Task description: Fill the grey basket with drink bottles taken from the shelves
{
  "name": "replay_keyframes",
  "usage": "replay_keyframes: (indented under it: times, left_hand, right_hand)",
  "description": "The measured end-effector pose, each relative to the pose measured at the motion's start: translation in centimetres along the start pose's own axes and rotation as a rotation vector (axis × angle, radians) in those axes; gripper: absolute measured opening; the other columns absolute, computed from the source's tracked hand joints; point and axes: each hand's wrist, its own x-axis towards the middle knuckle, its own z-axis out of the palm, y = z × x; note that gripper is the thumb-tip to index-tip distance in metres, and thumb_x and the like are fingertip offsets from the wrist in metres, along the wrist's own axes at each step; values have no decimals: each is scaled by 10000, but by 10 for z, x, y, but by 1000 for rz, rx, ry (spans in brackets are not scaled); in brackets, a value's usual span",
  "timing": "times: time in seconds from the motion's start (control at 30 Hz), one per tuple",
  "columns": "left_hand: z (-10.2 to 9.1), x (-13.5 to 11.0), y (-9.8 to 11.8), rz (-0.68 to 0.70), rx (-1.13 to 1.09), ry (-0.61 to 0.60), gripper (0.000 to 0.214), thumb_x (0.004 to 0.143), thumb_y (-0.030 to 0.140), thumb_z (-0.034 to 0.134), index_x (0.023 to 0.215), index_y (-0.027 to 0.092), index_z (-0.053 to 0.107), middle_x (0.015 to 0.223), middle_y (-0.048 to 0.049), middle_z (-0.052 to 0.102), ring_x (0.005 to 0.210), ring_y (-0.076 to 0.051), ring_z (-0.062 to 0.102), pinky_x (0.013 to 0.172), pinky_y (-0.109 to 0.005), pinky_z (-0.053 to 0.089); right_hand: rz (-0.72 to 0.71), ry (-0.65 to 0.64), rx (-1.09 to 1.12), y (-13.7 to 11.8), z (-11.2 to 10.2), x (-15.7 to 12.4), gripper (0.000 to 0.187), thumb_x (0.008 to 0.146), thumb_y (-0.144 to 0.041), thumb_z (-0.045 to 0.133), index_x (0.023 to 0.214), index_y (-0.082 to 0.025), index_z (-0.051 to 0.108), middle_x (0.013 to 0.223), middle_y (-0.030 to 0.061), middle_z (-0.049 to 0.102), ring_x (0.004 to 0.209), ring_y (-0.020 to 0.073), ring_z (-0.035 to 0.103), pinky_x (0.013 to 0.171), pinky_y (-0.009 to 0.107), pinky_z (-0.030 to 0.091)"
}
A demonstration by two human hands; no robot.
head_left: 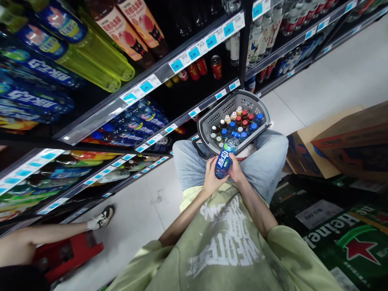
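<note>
Both hands are closed around a blue-labelled drink bottle (223, 163), held in front of my lap with its cap end tilted toward the basket. My left hand (211, 176) grips it from the left side, and my right hand (236, 168) from the right. Just beyond the bottle, a grey shopping basket (203, 131) stands between my knees. Inside it, upright bottles (239, 123) with blue, red, white and dark caps are packed together; the bottle in my hands covers part of the near rim.
Drink shelves (194, 52) with price tags run along the left and front. Cardboard cartons (330, 141) and green beer cases (348, 238) stack up on the right. At lower left are another person's leg (57, 233) and a red stool (68, 254) on the tiled floor.
</note>
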Motion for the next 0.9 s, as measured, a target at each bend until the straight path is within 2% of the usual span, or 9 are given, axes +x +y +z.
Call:
replay_keyframes:
  times: [0.2, 0.3, 0.4, 0.5, 0.57, 0.67, 0.73, 0.8, 0.9]
  left_hand:
    - [3, 0, -6, -157, -41, 21, 923, 709, 397, 966, 1503, 189, 545, 1425, -176, 685, 1331, -360, 684, 1161, -560, 550]
    - [-2, 2, -1, -248, -51, 5, 846, 704, 379, 949, 1444, 198, 583, 1337, -145, 752, 1221, -335, 744, 1091, -522, 594]
    - [-11, 4, 4, -337, -79, -46, 799, 692, 408, 950, 1390, 194, 624, 1239, -112, 795, 1124, -321, 775, 1031, -483, 616]
    - [-20, 5, 4, -385, -230, -131, 763, 714, 535, 930, 1327, 165, 668, 1181, -107, 808, 1061, -314, 780, 977, -443, 624]
    - [-23, 4, 2, -396, -390, -230, 807, 731, 660, 895, 1308, 138, 678, 1126, -116, 809, 976, -305, 788, 902, -416, 635]
    - [-20, 3, -1, -416, -557, -420, 932, 736, 782, 848, 1361, 120, 645, 984, -105, 799, 751, -276, 778, 752, -400, 639]
    - [-15, 5, -2, -416, -560, -477, 954, 741, 792, 843, 1396, 133, 625, 924, -85, 787, 668, -259, 755, 719, -402, 636]
    - [-9, 8, -2, -391, -505, -457, 942, 737, 785, 850, 1394, 146, 634, 952, -84, 787, 716, -263, 761, 774, -418, 642]
    - [-1, 11, -4, -309, -434, -385, 934, 717, 790, 854, 1356, 136, 664, 1109, -125, 788, 965, -319, 773, 957, -470, 625]
  right_hand:
    - [-49, 35, -55, -1, 2, -4, 384, 841, -307, 761, 1210, -204, 736, 977, 26, 853, 995, 246, 813, 901, 377, 681]
    - [-44, -19, -34, 0, 2, -2, 386, 875, -357, 745, 1226, -198, 746, 1016, 44, 854, 1006, 256, 813, 892, 377, 681]
    - [13, -71, 2, 0, 1, -1, 422, 955, -486, 698, 1270, -210, 746, 1040, 64, 855, 991, 268, 816, 846, 389, 688]
    - [63, -87, 19, -1, 0, -2, 522, 1002, -636, 634, 1297, -219, 740, 1045, 81, 853, 958, 273, 815, 799, 397, 690]
    - [63, -72, 41, -2, -1, -4, 611, 1003, -737, 581, 1302, -227, 734, 1034, 83, 849, 925, 269, 812, 776, 402, 688]
    - [4, -40, 104, -5, -3, -7, 722, 971, -848, 522, 1306, -240, 720, 990, 71, 838, 864, 262, 804, 738, 402, 685]
    - [-31, -26, 137, -8, -3, -8, 748, 948, -878, 514, 1279, -239, 717, 929, 57, 821, 821, 257, 797, 706, 392, 681]
    - [-51, -16, 151, -11, -3, -7, 734, 936, -879, 518, 1232, -236, 714, 868, 40, 796, 784, 247, 787, 681, 376, 677]
    - [-62, -17, 155, -15, -1, -6, 691, 936, -863, 510, 1172, -241, 698, 827, 21, 772, 752, 230, 777, 667, 358, 673]
